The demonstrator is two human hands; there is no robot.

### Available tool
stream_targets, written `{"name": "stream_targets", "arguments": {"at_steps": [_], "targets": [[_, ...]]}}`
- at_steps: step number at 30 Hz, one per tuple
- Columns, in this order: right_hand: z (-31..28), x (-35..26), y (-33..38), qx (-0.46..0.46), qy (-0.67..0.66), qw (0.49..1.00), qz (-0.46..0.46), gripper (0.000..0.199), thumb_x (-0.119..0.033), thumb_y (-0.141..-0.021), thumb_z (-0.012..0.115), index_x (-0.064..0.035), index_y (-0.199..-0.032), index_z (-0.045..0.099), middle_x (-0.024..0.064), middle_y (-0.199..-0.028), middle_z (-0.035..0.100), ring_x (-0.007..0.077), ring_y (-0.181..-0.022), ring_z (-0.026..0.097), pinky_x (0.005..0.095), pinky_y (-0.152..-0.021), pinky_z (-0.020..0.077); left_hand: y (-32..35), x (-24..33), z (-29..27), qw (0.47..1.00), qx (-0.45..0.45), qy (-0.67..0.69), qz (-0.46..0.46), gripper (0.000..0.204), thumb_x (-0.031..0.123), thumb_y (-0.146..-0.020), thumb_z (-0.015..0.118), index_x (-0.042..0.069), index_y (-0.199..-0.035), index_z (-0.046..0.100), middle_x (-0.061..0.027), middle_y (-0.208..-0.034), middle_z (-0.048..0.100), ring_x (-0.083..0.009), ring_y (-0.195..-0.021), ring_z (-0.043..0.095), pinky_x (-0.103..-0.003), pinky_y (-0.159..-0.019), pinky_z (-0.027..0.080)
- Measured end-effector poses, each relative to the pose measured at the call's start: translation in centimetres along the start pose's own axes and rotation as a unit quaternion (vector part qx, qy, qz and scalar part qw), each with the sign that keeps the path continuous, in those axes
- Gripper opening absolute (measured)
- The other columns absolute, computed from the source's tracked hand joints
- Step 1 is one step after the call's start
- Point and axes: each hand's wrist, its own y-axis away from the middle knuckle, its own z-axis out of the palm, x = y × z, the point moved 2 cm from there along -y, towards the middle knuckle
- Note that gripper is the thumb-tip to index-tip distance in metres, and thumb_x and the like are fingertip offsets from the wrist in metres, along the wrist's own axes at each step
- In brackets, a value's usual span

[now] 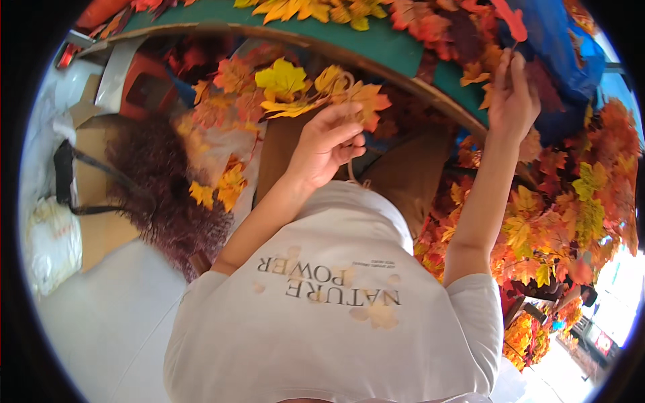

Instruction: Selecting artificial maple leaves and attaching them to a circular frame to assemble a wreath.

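Observation:
My left hand (326, 144) is closed, thumb and fingers pinching the thin stem of an artificial maple leaf garland (281, 79). Its yellow and orange leaves hang left of the fingers and over my lap. Farther right, over the edge of the green table (376, 41), my right hand (514, 101) is raised with its fingertips together. They pinch the stem of a red artificial leaf (510, 21), which is somewhat blurred. Dark red and orange leaves lie close around that hand.
Loose yellow and red leaves (420, 27) lie along the table's far side. A blue plastic sheet (571, 64) is beyond my right hand. Thick leaf garlands (537, 208) hang at my right. On the left are a purplish feathery bundle (161, 181), a cardboard box (101, 232) and a white bag (54, 245).

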Motion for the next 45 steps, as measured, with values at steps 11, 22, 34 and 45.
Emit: {"name": "stream_targets", "arguments": {"at_steps": [11,22,34,45], "targets": [[2.5,9.6,18.0,0.098,-0.097,0.93,0.341,0.011,-0.006,-0.086,0.062,-0.0032,-0.096,0.061,0.0064,-0.085,0.065,0.0118,-0.066,0.062,0.0218,-0.056,0.0514,1.1,-0.2,1.8,0.991,-0.007,-0.085,0.101,0.03,-0.003,-0.083,0.058,0.002,-0.111,0.049,-0.0061,-0.076,0.057,-0.0153,-0.065,0.061,-0.03,-0.054,0.056],[1.4,10.4,19.2,0.012,-0.149,0.903,0.402,0.018,-0.013,-0.088,0.059,-0.005,-0.104,0.056,0.0041,-0.086,0.062,0.0081,-0.059,0.051,0.0187,-0.048,0.0403,0.7,-1.0,1.2,0.988,0.018,-0.114,0.107,0.031,-0.008,-0.08,0.059,-0.001,-0.109,0.052,-0.008,-0.075,0.058,-0.0169,-0.059,0.061,-0.029,-0.052,0.055],[1.3,11.1,19.7,0.03,-0.105,0.934,0.34,0.01,-0.006,-0.088,0.058,-0.0041,-0.097,0.062,0.0012,-0.08,0.061,0.0058,-0.062,0.052,0.017,-0.054,0.0427,0.4,-1.2,0.7,0.987,0.012,-0.113,0.11,0.03,-0.006,-0.083,0.058,0.0,-0.111,0.052,-0.0083,-0.081,0.061,-0.015,-0.065,0.062,-0.026,-0.056,0.055],[1.6,10.0,19.9,0.015,-0.007,0.965,0.261,0.017,0.004,-0.082,0.063,-0.0021,-0.097,0.058,0.0038,-0.077,0.061,0.0104,-0.057,0.055,0.0216,-0.049,0.0436,0.2,-1.5,0.0,0.989,0.017,-0.109,0.103,0.015,-0.005,-0.084,0.057,-0.003,-0.099,0.057,-0.0074,-0.076,0.061,-0.013,-0.063,0.062,-0.025,-0.056,0.055]]}}
